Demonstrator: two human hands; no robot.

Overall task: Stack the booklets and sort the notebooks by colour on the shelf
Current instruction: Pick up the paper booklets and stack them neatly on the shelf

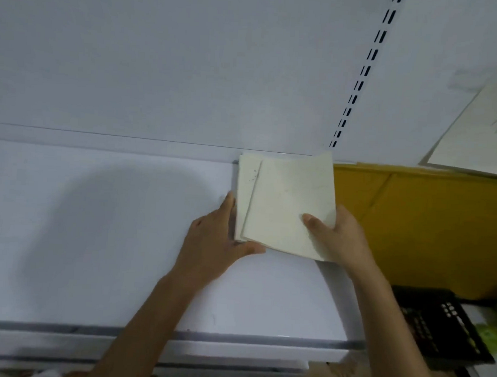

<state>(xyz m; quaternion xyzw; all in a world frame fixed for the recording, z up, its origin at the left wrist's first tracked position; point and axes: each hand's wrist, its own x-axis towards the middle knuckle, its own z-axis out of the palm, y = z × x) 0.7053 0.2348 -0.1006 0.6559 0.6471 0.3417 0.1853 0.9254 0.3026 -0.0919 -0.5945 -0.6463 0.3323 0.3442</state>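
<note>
A cream booklet (289, 196) lies skewed on top of another cream booklet (246, 182) on the white shelf (97, 238), near the back panel. My right hand (336, 235) grips the top booklet at its front right corner, thumb on the cover and fingers underneath. My left hand (219, 241) is against the left and front edges of the stack, fingers straight along the left side and thumb along the front edge.
Yellow notebooks (428, 224) lie flat just right of the booklets. A large cream sheet with a sketch (477, 135) leans at the far right. A black slotted crate (440, 325) sits lower right. A slotted upright (360, 76) runs up the back panel.
</note>
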